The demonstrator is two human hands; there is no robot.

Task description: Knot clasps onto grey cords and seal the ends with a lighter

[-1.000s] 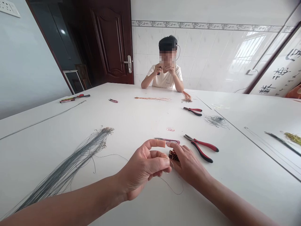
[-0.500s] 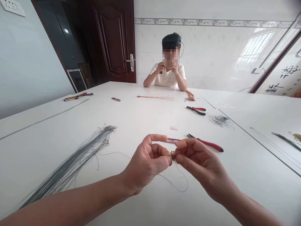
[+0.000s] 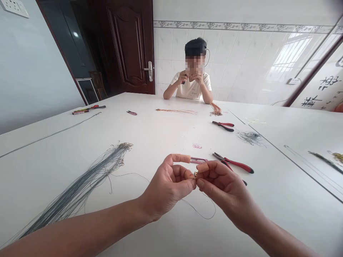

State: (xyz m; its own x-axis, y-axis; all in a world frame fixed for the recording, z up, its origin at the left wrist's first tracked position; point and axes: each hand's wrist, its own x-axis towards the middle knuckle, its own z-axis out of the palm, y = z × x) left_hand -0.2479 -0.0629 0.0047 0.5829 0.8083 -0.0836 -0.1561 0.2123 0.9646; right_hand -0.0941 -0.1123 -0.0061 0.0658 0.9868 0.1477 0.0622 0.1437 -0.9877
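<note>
My left hand (image 3: pixel 168 185) pinches a small gold-coloured piece (image 3: pixel 195 174) between thumb and index finger; its exact kind is mostly hidden. The right hand (image 3: pixel 230 187) is closed in a pinch at the same spot, its fingertips against the piece. Covers the colour of skin wrap some fingertips. A thin grey line (image 3: pixel 205 217) loops below the hands onto the table. To the left lies a bundle of grey lines (image 3: pixel 77 185) with small hooks (image 3: pixel 125 145) at its far end. Just beyond the fingers are pink thread snips (image 3: pixel 198 160), partly covered, and red-and-black pliers (image 3: pixel 239 165).
Across the white table (image 3: pixel 150 135) sits a person (image 3: pixel 191 84) with both hands raised. Other pliers (image 3: pixel 223 125), a tangle of grey line (image 3: pixel 251 136), orange line bundles (image 3: pixel 177 111), small snips (image 3: pixel 132 112) and tools (image 3: pixel 88 109) lie farther off.
My right hand has shifted slightly left, its fingertips closer to the left ones. More of the pliers behind it shows. The left hand has hardly moved.
</note>
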